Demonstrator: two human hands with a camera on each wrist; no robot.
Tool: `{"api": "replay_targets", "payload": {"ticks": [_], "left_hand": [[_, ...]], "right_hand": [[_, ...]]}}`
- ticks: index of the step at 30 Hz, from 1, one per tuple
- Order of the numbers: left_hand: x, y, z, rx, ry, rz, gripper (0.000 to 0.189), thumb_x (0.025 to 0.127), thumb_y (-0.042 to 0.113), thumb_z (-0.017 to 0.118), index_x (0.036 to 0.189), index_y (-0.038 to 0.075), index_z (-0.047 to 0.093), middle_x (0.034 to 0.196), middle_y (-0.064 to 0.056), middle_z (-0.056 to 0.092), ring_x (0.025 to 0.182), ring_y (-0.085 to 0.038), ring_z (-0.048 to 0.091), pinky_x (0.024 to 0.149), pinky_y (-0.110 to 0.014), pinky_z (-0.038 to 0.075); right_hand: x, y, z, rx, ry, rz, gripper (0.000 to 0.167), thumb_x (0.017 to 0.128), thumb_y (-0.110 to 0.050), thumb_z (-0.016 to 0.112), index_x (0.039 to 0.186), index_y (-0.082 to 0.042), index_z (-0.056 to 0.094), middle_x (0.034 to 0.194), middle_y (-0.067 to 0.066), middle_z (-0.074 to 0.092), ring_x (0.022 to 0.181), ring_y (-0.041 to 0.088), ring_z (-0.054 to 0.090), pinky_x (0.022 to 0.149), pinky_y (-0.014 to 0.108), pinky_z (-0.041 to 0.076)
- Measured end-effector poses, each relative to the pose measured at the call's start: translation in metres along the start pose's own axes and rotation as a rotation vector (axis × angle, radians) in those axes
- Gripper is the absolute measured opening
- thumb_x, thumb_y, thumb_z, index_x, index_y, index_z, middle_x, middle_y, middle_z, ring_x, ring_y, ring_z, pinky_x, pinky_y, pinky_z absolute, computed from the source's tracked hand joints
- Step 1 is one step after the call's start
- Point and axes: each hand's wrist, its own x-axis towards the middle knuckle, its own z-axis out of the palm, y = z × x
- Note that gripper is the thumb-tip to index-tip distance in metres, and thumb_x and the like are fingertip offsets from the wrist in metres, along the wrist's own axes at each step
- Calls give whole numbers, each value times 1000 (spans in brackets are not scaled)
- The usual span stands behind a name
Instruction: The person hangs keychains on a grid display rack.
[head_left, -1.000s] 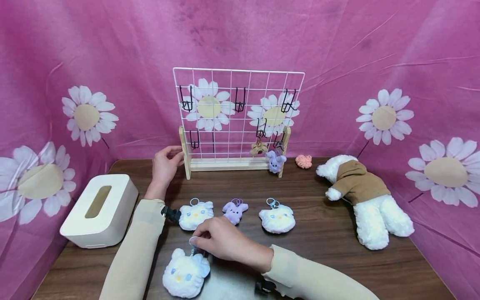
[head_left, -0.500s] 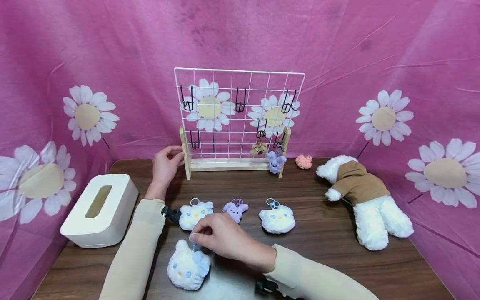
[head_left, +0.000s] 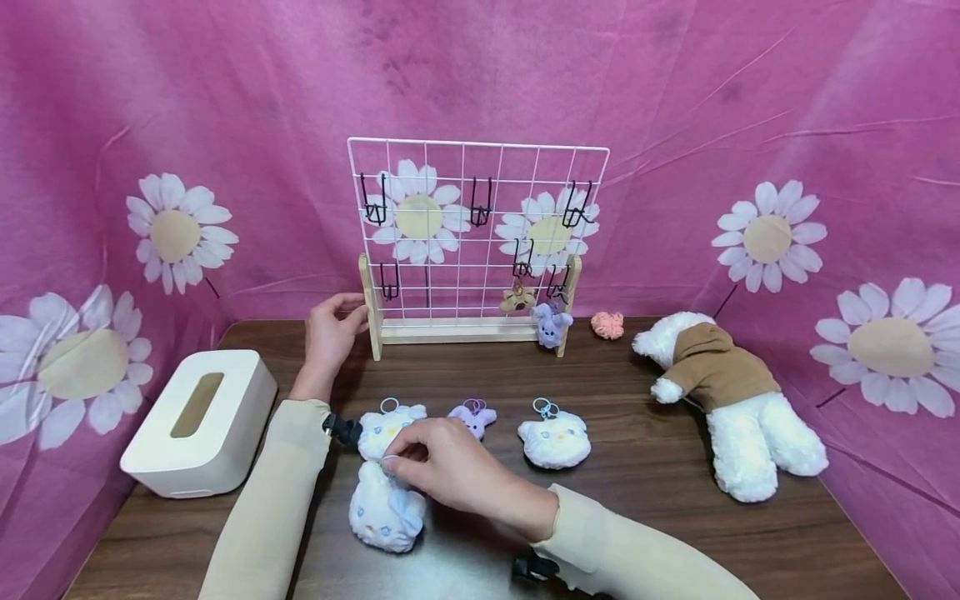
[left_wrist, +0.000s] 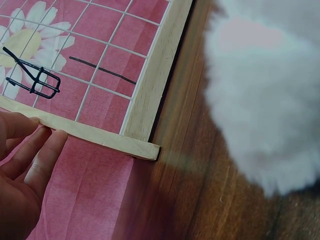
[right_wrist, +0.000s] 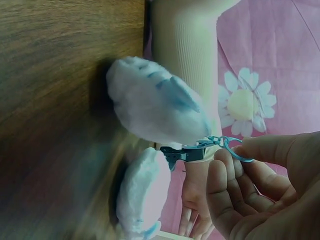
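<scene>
In the head view, my right hand (head_left: 450, 462) pinches the light-blue ring (right_wrist: 234, 149) of a white plush cat-head keychain (head_left: 386, 508) with a blue bow. The plush hangs below the fingers, close over the table, and overlaps a similar cat-head keychain (head_left: 382, 425) behind it. My left hand (head_left: 332, 337) holds the left wooden leg (head_left: 372, 308) of a white wire grid rack (head_left: 480, 250) between its thumb and fingertips. Black hooks sit on the grid. A tan plush (head_left: 517, 297) and a purple plush (head_left: 551, 325) hang at its lower right.
A purple plush keychain (head_left: 477, 419), partly hidden by my right hand, and another white cat-head keychain (head_left: 555, 439) lie on the table (head_left: 637, 533). A white tissue box (head_left: 240, 450) stands left. A pink crocheted piece (head_left: 607, 325) and a plush toy in a brown hoodie (head_left: 727, 375) lie right.
My right hand has raised the cat-head keychain and carried it slightly forward and right, toward the keychains lying behind. The left hand stays at the rack's leg.
</scene>
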Motion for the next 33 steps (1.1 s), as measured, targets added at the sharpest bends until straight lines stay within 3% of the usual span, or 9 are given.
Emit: {"api": "replay_targets", "payload": {"ticks": [17,26,33], "left_hand": [[0,1,0,9,0,-5,28,108,3,72,133,-8,76,126,-35,75,86,4,71,84,-18,71],[1,0,-1,3,2,-9,28,107,2,72,134,-8,76,127,-36,75,88,1,73,80,-12,69],[0,0,-1,-2,-5,-8,28,108,3,73,133,-9,75,126,-35,75,87,1,73,86,-22,72]], "right_hand": [[6,-3,-12,-6,41,-35,6,102,-17,81,99,-14,86,87,-1,81,75,-12,58,72,9,55],[10,-8,-24,32,37,2,8,105,-19,79,101,-16,85,90,-4,81,79,-6,64,73,13,59],[12,-10,-30,9,78,10,6,104,-21,81,101,-19,85,93,-7,82,82,-6,64,72,13,59]]}}
